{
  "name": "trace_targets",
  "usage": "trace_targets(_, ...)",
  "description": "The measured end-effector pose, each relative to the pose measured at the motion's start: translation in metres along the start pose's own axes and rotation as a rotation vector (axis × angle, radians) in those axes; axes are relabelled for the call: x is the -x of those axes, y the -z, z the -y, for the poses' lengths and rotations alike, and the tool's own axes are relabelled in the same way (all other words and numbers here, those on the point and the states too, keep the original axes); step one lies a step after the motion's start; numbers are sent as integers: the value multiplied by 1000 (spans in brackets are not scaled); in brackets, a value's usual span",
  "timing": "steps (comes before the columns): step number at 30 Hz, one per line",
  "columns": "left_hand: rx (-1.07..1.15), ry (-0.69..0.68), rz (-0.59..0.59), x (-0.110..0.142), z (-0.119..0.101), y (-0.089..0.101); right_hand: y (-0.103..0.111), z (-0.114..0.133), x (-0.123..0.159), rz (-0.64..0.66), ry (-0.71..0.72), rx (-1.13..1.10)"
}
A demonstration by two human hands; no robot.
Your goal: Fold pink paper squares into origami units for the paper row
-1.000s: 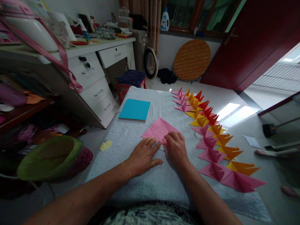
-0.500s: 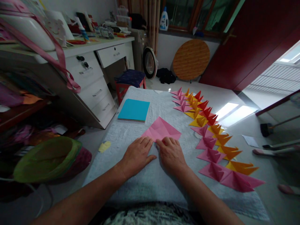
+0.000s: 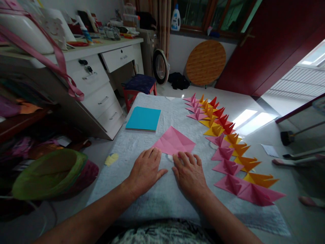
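— Gripping anything?
— No. Resting left hand (image 3: pixel 146 171) and right hand (image 3: pixel 189 172), both uncurled, at the near edge of the pink paper (image 3: pixel 174 139), on the cloth (image 3: pixel 169 200).
— Any risk?
— Perhaps a crooked crease, from uneven pressing.

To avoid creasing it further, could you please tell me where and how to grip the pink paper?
Probably pinch the pink paper by its far corner, coming from the far side: that tip lies uncovered and points away from the left hand and right hand.
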State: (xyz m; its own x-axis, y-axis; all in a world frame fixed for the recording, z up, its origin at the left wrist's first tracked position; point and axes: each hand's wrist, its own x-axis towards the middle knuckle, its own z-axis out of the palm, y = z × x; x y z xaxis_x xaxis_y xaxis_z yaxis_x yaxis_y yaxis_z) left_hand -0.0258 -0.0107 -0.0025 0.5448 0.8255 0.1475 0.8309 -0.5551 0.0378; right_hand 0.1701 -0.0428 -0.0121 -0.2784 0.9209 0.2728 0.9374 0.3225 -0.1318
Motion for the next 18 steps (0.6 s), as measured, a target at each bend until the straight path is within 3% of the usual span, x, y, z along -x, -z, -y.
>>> trace_targets(10, 21, 11, 54, -2, 2, 4, 16, -32, 31, -35, -94, 68)
trace_targets(15, 58, 36, 58, -8, 8, 4, 26, -38, 4, -49, -179, -33)
trace_targets(18, 119, 58, 52, -11, 10, 2, 20, -38, -18, -48, -266, -51)
